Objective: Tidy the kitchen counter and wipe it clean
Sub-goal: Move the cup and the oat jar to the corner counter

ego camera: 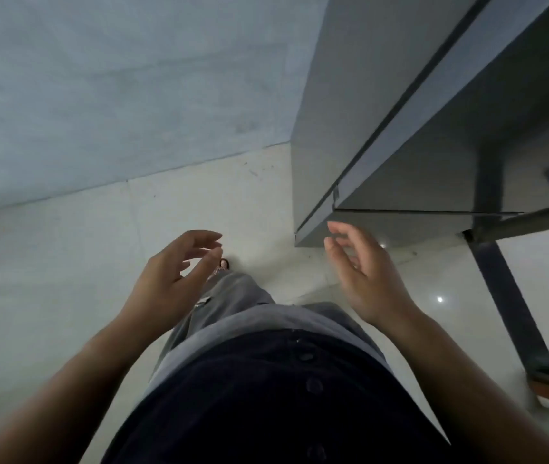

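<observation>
I look straight down at my own body and the floor. My left hand hangs in front of me with its fingers loosely curled and apart, holding nothing. My right hand is raised palm inward, fingers spread, also empty, just below the corner of a grey counter that rises at the upper right. The counter's top surface is not visible, and no cloth or kitchen items are in view.
Pale glossy floor tiles spread to the left and ahead. A light blue-grey wall fills the upper left. A dark metal frame leg slants down at the right. My foot shows between my hands.
</observation>
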Tool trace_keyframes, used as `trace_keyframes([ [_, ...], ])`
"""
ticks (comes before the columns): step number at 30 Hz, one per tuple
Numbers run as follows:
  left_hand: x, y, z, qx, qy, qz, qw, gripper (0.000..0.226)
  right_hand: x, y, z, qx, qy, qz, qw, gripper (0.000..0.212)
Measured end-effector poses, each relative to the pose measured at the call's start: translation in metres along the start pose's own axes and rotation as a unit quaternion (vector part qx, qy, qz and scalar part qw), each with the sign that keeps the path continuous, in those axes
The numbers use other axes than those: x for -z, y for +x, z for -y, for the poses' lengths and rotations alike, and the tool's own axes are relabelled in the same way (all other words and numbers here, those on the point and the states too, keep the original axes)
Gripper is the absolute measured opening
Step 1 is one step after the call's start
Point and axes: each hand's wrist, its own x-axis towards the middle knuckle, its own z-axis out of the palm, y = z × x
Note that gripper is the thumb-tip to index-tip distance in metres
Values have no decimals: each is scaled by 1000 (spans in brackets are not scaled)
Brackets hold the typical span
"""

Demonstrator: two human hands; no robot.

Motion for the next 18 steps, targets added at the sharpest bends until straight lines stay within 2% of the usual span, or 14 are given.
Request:
trace_keyframes([
  [6,-16,-73,37,133,-80,-113,981,15,-31,-11,-10,37,-52,146,987,41],
  [9,-11,-100,56,161,-103,-143,971,42,-52,-8,5,63,-67,204,975,38],
  [11,-5,-113,69,176,-101,-160,966,46,-70,-5,16,91,-95,227,965,37],
  [15,20,-125,88,199,-110,-192,955,39,-107,1,46,140,-133,258,947,37],
  [18,52,-131,103,205,-124,-216,946,46,-142,4,79,183,-135,279,933,39],
])
